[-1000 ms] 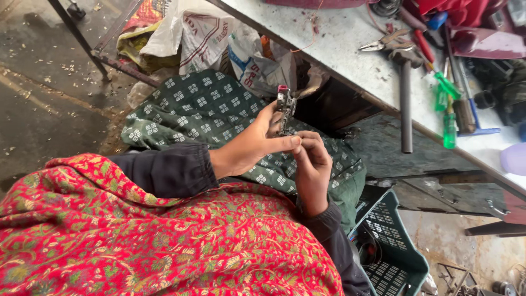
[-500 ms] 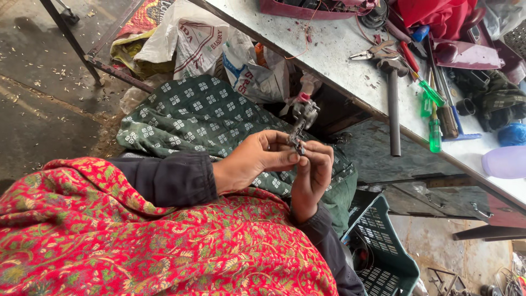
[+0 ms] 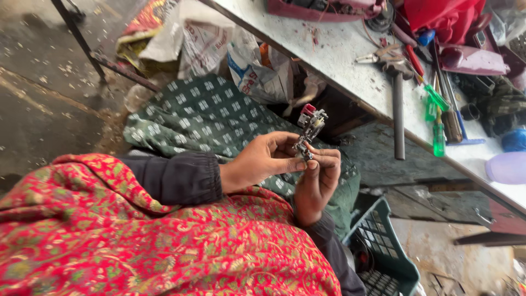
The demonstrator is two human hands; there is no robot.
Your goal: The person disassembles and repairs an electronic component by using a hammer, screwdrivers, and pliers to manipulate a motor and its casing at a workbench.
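Both my hands hold a small grey metal mechanism (image 3: 309, 127) with a red piece at its top, raised over my lap. My left hand (image 3: 262, 160), coming out of a dark sleeve, pinches its lower end with thumb and fingers. From below, my right hand (image 3: 318, 183) closes its fingertips on the same lower end. A red patterned shawl (image 3: 137, 235) covers my body at the lower left. A green cloth with white motifs (image 3: 208, 118) lies under the hands.
A grey workbench (image 3: 350, 60) runs across the upper right with pliers (image 3: 378, 55), a hammer (image 3: 398, 104), green-handled screwdrivers (image 3: 437, 118), a red tray (image 3: 323, 8) and red cloth (image 3: 444, 16). Plastic bags (image 3: 241, 60) lie under it. A green crate (image 3: 383, 246) stands at lower right.
The view has shifted, so the hands and the mechanism sit further right and lower. Both hands have kept their hold on the mechanism, and its top now tilts toward the bench.
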